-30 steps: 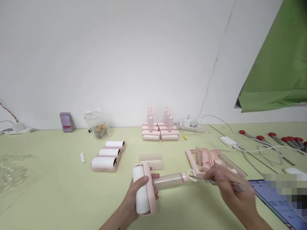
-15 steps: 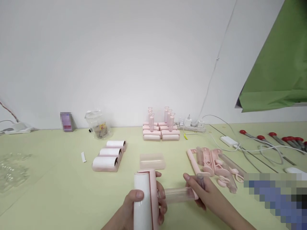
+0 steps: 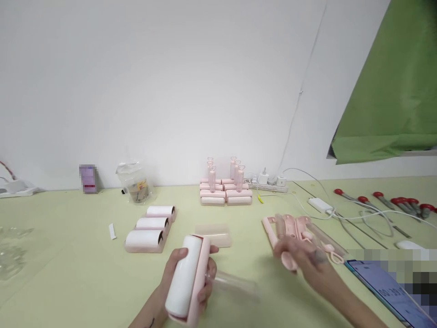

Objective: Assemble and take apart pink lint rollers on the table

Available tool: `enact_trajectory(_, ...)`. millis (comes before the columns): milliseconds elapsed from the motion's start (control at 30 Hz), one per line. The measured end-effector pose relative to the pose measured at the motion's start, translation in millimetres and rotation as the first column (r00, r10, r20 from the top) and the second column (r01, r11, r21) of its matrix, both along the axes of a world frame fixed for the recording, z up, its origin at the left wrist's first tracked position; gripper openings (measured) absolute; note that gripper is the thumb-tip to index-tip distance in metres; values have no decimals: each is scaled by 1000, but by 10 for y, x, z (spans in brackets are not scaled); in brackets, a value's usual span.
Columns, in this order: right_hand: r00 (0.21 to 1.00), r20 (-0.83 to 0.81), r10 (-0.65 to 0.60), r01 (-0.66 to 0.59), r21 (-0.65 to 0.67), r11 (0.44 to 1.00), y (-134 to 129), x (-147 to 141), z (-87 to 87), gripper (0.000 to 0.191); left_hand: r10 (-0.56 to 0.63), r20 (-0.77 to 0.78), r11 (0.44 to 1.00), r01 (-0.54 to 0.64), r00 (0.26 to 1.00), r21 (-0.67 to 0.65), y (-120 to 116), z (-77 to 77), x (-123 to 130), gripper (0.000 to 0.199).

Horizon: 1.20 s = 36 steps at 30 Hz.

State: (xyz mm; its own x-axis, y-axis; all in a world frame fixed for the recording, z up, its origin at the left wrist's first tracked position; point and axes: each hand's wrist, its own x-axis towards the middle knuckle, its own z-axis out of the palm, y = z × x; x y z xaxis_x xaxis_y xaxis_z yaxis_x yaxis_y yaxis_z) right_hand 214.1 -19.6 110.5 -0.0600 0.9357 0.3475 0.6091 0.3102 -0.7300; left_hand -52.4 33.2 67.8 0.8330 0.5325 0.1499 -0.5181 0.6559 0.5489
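At left, three white cylindrical rolls (image 3: pixel 150 223) lie in a row. Near centre, the left hand (image 3: pixel 168 275) clasps a white roll in a pink plastic frame (image 3: pixel 199 284), its clear plastic tube (image 3: pixel 235 286) pointing right. At right, the right hand (image 3: pixel 303 259) curls above a rounded pink plastic piece (image 3: pixel 289 262); whether it pinches this cannot be told. Loose pink plastic parts (image 3: pixel 290 225) lie just beyond.

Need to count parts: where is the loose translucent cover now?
In the head view, the loose translucent cover lies on the table near mid-picture, just beyond the roller in the left hand, right of the three white rolls.
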Motion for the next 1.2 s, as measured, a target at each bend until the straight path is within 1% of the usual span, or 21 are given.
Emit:
enact_trajectory(33, 988, -36, -147, 148, 38, 988, 90, 72, 69, 44, 67, -23, 997, -68, 997, -40, -18, -9, 21, 42)
enact_trajectory(67, 966, -61, -253, 257, 60, 965, 189, 138, 128, 41, 114, -61, 989, -119, 992, -90, -40, -18, 43, 40)
enact_trajectory(133, 902, -77, -424, 430, 79, 900, 396, 246, 185, 36, 157, -149, 965, -184, 976, -189, -87, -40, 83, 33)
enact_trajectory(167, 879, -77, -471, 477, 89, 875, 492, 286, 175, 36, 156, -187, 953, -198, 970, -228, -106, -55, 100, 32)
enact_trajectory(267, 837, -47, -545, 547, 93, 832, 694, 359, 35, 41, 125, -232, 945, -187, 965, -267, -136, -112, 130, 39)
enact_trajectory(367, 808, 21, -589, 584, 115, 804, 733, 419, -85, 45, 46, -226, 974, -94, 973, -205, -145, -169, 135, 45)
enact_trajectory(467, 791, 88, -605, 591, 142, 794, 639, 493, -27, 46, 35, -281, 993, -65, 959, -97, -160, -192, 133, 43)
enact_trajectory(500, 789, 93, -608, 596, 131, 793, 591, 509, 27, 48, 65, -313, 995, -86, 948, -53, -168, -186, 134, 42)
enact_trajectory(567, 796, 29, -604, 599, 106, 794, 487, 502, 149, 51, 155, -377, 988, -150, 913, 43, -184, -157, 143, 39)
enact_trajectory(633, 831, -126, -542, 554, 101, 826, 389, 419, 242, 47, 248, -414, 968, -209, 876, 137, -193, -118, 160, 35)
enact_trajectory(667, 858, -192, -476, 498, 89, 863, 342, 346, 266, 42, 289, -414, 956, -237, 863, 172, -194, -100, 171, 33)
enact_trajectory(700, 895, -235, -380, 406, 72, 911, 296, 253, 271, 38, 316, -411, 947, -257, 855, 193, -193, -87, 183, 32)
enact_trajectory(767, 961, -238, -144, 154, 25, 988, 203, 28, 235, 31, 342, -401, 938, -281, 850, 205, -191, -74, 208, 30)
enact_trajectory(800, 977, -211, -11, 12, 7, 1000, 156, -93, 203, 27, 340, -398, 938, -279, 852, 205, -191, -72, 219, 30)
enact_trajectory(833, 978, -174, 113, -116, -7, 993, 111, -209, 167, 23, 331, -397, 941, -269, 856, 205, -194, -69, 227, 31)
enact_trajectory(867, 969, -136, 208, -212, -17, 977, 68, -314, 130, 20, 316, -399, 945, -251, 861, 207, -198, -66, 233, 32)
enact_trajectory(900, 957, -112, 266, -270, -20, 963, 28, -402, 96, 18, 301, -397, 949, -233, 867, 212, -203, -60, 237, 34)
enact_trajectory(933, 951, -106, 292, -295, -18, 955, -6, -469, 67, 17, 289, -391, 951, -217, 874, 220, -209, -53, 238, 36)
enact_trajectory(1000, 952, -128, 277, -280, -8, 960, -59, -541, 23, 17, 265, -385, 954, -183, 884, 237, -219, -35, 236, 38)
enact_trajectory(1067, 960, -153, 237, -240, -3, 971, -89, -545, -1, 17, 237, -386, 958, -147, 891, 247, -226, -21, 235, 39)
enact_trajectory(1200, 954, -167, 247, -252, -5, 968, -104, -500, -10, 17, 218, -396, 963, -132, 892, 234, -228, -14, 246, 39)
